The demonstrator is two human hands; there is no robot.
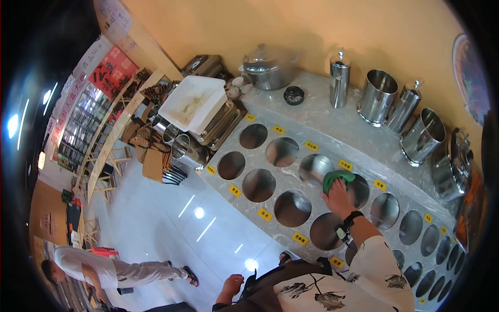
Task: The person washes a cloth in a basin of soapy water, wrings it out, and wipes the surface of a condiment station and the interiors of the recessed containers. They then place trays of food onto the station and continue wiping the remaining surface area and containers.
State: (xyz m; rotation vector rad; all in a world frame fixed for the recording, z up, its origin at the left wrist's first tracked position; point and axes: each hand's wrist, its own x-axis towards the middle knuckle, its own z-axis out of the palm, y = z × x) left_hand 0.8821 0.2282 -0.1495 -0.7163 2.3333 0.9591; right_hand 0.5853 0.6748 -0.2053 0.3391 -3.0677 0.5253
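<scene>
My right hand [339, 198], with a dark watch on its wrist, presses a green cloth [338, 179] onto the stone counter [291, 130]. The cloth lies between two round holes in the upper row and partly covers the rim of one metal-lined hole [358, 191]. To its left is another shiny round hole [315, 170], and a yellow label [345, 166] sits just above the cloth. My left hand [233, 285] hangs low beside my apron, away from the counter, its fingers curled in with nothing visible in them.
Steel canisters [378, 96] and a lidded pot [265, 67] stand on the raised back ledge, near a black round lid [293, 95]. A white tub [193, 104] rests at the counter's left end. A person [88, 268] stands on the shiny floor at lower left.
</scene>
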